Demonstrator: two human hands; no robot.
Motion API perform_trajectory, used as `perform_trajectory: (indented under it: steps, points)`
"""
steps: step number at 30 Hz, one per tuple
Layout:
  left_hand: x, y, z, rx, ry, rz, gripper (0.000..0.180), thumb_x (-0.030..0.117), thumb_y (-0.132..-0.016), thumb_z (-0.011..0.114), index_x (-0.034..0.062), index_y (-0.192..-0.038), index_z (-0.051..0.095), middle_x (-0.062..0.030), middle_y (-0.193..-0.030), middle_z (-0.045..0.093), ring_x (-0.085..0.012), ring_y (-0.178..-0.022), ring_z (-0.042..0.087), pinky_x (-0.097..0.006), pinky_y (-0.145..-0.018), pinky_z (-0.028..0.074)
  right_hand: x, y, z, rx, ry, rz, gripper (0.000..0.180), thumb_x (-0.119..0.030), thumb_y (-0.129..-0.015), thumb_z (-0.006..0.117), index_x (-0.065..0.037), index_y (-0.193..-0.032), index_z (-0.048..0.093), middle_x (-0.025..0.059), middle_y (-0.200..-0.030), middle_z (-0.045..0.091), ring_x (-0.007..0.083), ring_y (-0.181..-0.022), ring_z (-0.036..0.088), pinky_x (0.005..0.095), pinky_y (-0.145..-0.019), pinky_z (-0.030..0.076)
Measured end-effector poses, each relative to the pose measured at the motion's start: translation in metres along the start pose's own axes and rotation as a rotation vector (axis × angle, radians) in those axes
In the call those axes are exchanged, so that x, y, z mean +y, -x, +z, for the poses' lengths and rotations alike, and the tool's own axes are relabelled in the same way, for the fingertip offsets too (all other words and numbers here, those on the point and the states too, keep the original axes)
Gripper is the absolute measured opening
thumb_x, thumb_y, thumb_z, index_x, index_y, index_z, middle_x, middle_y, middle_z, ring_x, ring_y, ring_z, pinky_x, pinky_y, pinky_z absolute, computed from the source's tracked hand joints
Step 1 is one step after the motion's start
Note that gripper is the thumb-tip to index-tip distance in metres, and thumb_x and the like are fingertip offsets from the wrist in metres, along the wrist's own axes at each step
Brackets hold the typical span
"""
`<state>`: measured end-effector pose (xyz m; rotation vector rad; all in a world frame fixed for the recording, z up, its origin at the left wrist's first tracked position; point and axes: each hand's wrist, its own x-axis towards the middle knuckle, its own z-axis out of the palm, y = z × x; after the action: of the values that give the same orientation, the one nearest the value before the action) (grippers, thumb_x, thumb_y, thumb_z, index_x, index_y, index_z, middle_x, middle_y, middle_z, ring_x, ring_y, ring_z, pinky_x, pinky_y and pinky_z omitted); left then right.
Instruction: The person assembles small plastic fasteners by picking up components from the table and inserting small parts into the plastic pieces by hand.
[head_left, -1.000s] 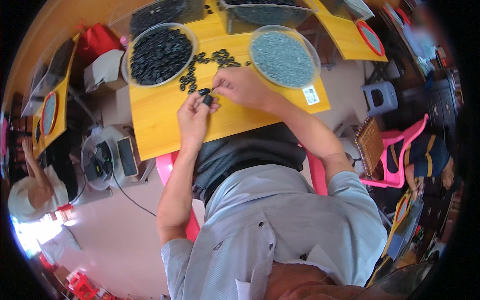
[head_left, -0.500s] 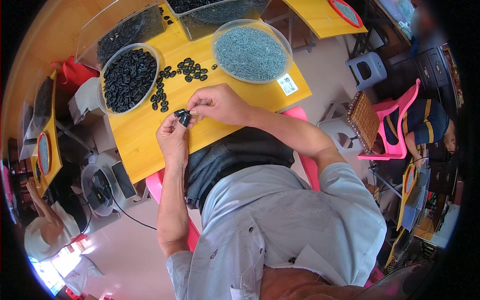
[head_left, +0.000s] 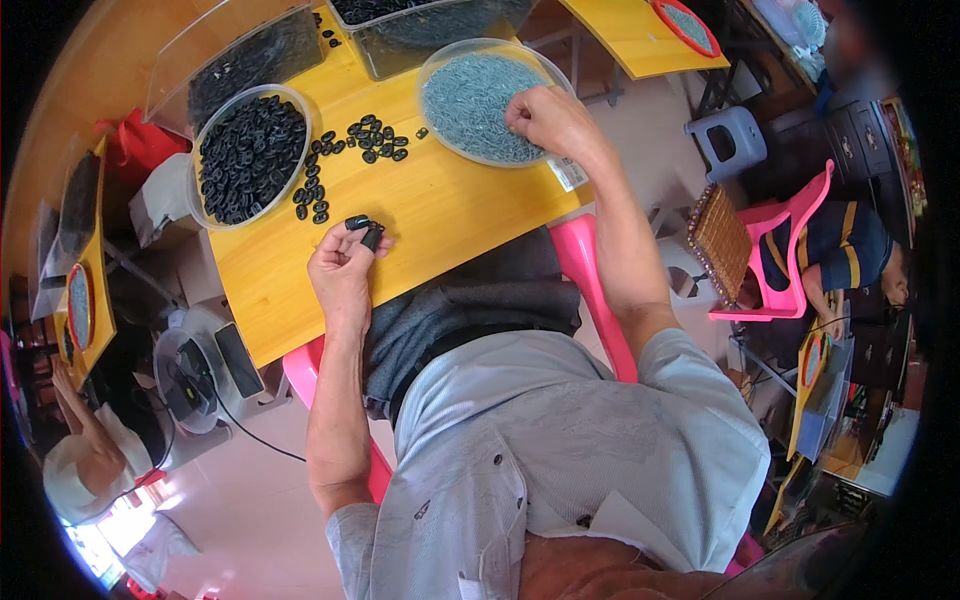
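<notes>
Above the near part of the yellow table (head_left: 450,207), my left hand (head_left: 342,272) has black covers on its thumb and a finger. Those fingertips pinch a small black part (head_left: 379,229), mostly hidden. My right hand (head_left: 555,122) reaches over the rim of a round clear tub (head_left: 497,160) full of small silvery screws (head_left: 470,95). Its fingers are closed together at the surface of the pile; whatever is between them does not show. Several loose black oval parts (head_left: 371,140) lie left of that tub. A second round tub (head_left: 306,118) holds many more black oval parts (head_left: 250,150).
Clear rectangular bins (head_left: 395,62) with black parts stand at the table's far side. A pink chair (head_left: 582,255) is beneath me. On the left, a phone-like black slab (head_left: 240,358) lies by a basin (head_left: 163,372) with a cable. Other people sit left and right at similar tables.
My right hand has left my left hand and moved far right into the tub of screws. The left hand has stayed nearly in place, still pinching. The view has shifted slightly.
</notes>
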<state>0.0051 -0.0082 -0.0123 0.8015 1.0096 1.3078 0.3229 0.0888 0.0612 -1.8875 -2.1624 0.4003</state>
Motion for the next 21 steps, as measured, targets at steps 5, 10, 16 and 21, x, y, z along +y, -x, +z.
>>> perform_trajectory:
  steps: [5,10,16,21]
  points:
    - [-0.001,0.0,-0.001,-0.014,-0.016,0.017,0.019,-0.009,-0.088,0.057,-0.0035,-0.105,0.064,-0.011,-0.094,0.069,-0.0197,-0.08,0.069,-0.029,-0.075,0.056,-0.007,-0.001,0.011,0.026,0.074,-0.046,0.012,-0.013,-0.08,0.065,-0.006,-0.088,0.07,0.0126,-0.084,0.07,0.0316,-0.085,0.067,0.0423,-0.073,0.051]
    - [0.001,0.001,0.0,-0.005,-0.005,0.002,0.019,-0.01,-0.088,0.057,-0.0036,-0.105,0.064,-0.0104,-0.094,0.069,-0.0196,-0.08,0.069,-0.029,-0.076,0.055,-0.004,-0.005,0.019,0.051,0.076,-0.031,0.011,-0.014,-0.08,0.064,-0.009,-0.086,0.072,0.0149,-0.088,0.071,0.0344,-0.09,0.068,0.0468,-0.081,0.051]
    - [0.0,-0.001,-0.001,-0.027,0.026,0.009,0.019,-0.009,-0.089,0.057,-0.0036,-0.105,0.064,-0.0104,-0.095,0.069,-0.0189,-0.08,0.068,-0.029,-0.077,0.055,-0.003,-0.007,0.011,0.045,-0.128,0.026,0.013,-0.017,-0.083,0.07,-0.005,-0.085,0.071,0.0093,-0.074,0.068,0.0228,-0.072,0.066,0.0375,-0.067,0.049]
    - [-0.001,0.0,-0.002,-0.026,0.022,-0.003,0.016,-0.006,-0.09,0.061,-0.0025,-0.106,0.064,-0.0105,-0.093,0.068,-0.0184,-0.079,0.067,-0.026,-0.073,0.053,0.0,-0.008,0.006,-0.054,-0.551,0.122,0.012,-0.012,-0.086,0.069,-0.001,-0.092,0.072,0.0033,-0.075,0.069,0.0063,-0.061,0.057,0.0243,-0.057,0.046]
